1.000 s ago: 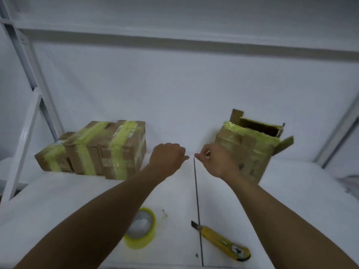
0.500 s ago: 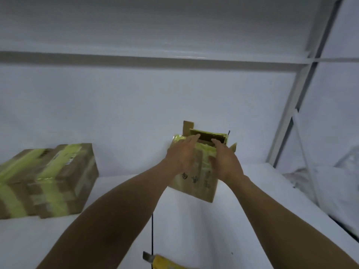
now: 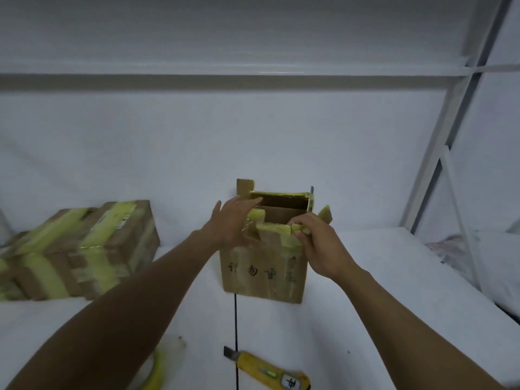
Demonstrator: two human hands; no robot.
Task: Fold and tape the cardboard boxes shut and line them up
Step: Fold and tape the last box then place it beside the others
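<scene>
An open cardboard box [image 3: 263, 273] with black characters on its front stands upright mid-table, its flaps edged with yellow tape. My left hand [image 3: 229, 225] lies with straight fingers against the box's upper left side and flap. My right hand [image 3: 318, 243] pinches the front flap's taped edge at the box's right corner. Taped-shut boxes [image 3: 84, 249] sit in a row at the left. A roll of yellow tape [image 3: 156, 372] lies at the bottom left, partly hidden by my left arm.
A yellow utility knife [image 3: 270, 371] lies on the white table near the front edge, blade pointing left. A dark seam [image 3: 235, 327] runs down the table. White frame posts [image 3: 439, 142] rise at the right, with crumpled white cloth [image 3: 461, 249] beyond them.
The view swung right and nearer to the open box. Both hands reached from mid-table to the box; it now stands upright and closer, with my right hand pinching the front flap.
</scene>
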